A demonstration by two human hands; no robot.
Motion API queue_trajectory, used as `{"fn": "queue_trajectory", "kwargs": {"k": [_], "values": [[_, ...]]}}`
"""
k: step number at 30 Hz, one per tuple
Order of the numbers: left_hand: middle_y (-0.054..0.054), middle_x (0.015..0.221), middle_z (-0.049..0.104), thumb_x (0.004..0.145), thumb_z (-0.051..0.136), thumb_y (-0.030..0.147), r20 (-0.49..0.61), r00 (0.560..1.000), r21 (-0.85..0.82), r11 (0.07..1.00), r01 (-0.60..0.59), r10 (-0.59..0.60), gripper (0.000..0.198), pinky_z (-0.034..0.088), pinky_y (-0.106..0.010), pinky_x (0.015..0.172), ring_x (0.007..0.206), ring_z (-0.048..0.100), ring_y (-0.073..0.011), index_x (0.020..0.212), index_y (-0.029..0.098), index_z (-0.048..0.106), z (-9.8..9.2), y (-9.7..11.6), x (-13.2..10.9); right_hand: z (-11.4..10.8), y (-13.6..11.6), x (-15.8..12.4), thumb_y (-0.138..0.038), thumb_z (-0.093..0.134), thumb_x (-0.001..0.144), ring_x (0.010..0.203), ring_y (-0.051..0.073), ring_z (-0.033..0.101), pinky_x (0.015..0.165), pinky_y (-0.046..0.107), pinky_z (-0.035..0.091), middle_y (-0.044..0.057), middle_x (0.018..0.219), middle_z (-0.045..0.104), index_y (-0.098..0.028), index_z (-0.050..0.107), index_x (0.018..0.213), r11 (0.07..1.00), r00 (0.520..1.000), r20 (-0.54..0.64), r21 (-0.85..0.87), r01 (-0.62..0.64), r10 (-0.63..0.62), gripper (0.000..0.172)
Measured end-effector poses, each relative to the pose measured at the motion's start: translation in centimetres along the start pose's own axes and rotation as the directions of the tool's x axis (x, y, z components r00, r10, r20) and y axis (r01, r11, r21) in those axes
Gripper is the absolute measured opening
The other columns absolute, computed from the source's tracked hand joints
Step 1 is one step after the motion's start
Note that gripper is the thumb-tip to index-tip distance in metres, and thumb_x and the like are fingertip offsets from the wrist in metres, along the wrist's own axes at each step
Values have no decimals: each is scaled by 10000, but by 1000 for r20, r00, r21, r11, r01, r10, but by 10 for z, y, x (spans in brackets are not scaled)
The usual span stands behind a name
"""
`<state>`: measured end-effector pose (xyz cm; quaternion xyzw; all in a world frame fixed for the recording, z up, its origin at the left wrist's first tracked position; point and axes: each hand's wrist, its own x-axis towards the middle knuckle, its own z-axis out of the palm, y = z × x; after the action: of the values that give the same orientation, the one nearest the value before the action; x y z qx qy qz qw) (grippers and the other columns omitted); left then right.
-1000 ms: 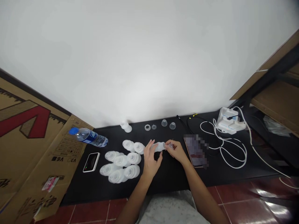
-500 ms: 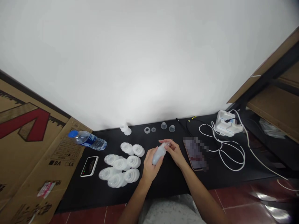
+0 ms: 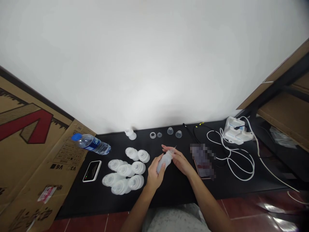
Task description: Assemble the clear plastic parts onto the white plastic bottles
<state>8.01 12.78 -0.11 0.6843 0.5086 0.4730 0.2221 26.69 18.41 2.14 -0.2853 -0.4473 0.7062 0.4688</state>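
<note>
My left hand (image 3: 155, 171) is wrapped round the body of a small translucent plastic bottle (image 3: 164, 161), which is tilted with its neck toward the upper right. At that neck, my right hand (image 3: 180, 159) has its thumb and fingers round the clear top (image 3: 172, 150); some fingers stretch out behind it. Exactly how the top sits on the neck is too small to tell. Left of my hands, several similar whitish bottles (image 3: 125, 169) stand grouped on the black table (image 3: 169, 193). Beyond my hands lie a ring (image 3: 153, 135), a small clear disc-like part (image 3: 159, 135) and two clear dome caps (image 3: 170, 130).
A single white bottle (image 3: 130, 133) stands near the wall. To the left are a water bottle (image 3: 91, 143), a white device (image 3: 92, 171) and a cardboard box (image 3: 31, 154). On the right lie a phone (image 3: 202, 162), looped white cable (image 3: 238, 146) and a white charging block (image 3: 238, 130).
The fingers of my right hand have loosened and straightened somewhat around the bottle's top. My left hand keeps hold of the bottle. The camera view has shifted slightly.
</note>
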Motion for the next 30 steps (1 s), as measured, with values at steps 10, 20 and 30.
{"fn": "queue_trajectory", "kwargs": {"k": [10,20,30], "values": [[-137,1316,716,1039,685,279,-145,987,78,996,-52,63,409,630,-469,1052,1219,725,-299,1444,247,639,6,1,4,-3,17,7,-689,721,961,1170,340,742,1017,469,586,133,1298,801,-264,757,1162,992,978,-198,-120,37,-60,472],[-139,1300,724,1049,670,308,-183,982,49,998,-28,37,349,624,-499,1054,1226,719,-308,1390,240,648,4,2,4,-8,16,5,-493,930,822,1160,307,700,1038,435,557,88,1205,743,-318,645,1376,992,975,-195,-85,95,-110,647],[-131,1314,740,1055,663,300,-153,988,-19,1000,-7,4,336,626,-476,1061,1227,730,-298,1385,238,648,3,4,5,-7,13,3,-532,948,802,1151,292,677,980,388,555,85,1252,709,-337,586,1465,992,985,-129,-72,105,-114,780]]}}
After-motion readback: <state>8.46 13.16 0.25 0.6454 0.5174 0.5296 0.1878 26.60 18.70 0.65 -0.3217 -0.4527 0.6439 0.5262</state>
